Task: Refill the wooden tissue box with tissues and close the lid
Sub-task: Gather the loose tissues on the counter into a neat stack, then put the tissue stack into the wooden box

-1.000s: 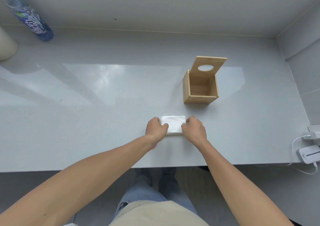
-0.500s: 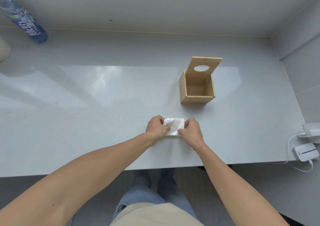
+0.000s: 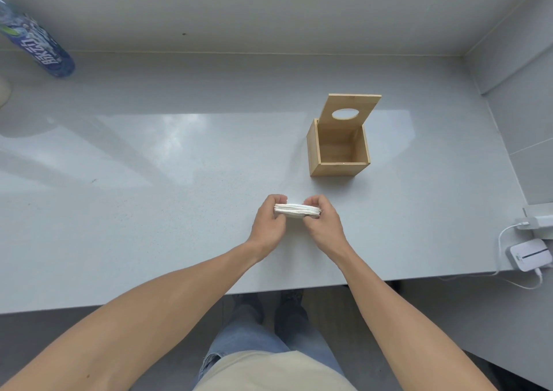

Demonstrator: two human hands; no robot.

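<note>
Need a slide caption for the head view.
Both hands, left and right, hold a tissue stack before the open wooden box.

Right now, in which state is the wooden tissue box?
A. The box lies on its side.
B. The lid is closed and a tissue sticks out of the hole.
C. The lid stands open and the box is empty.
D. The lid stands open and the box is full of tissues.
C: the wooden tissue box shows a bare inside, its lid is raised, and the tissue stack is between both hands.
</note>
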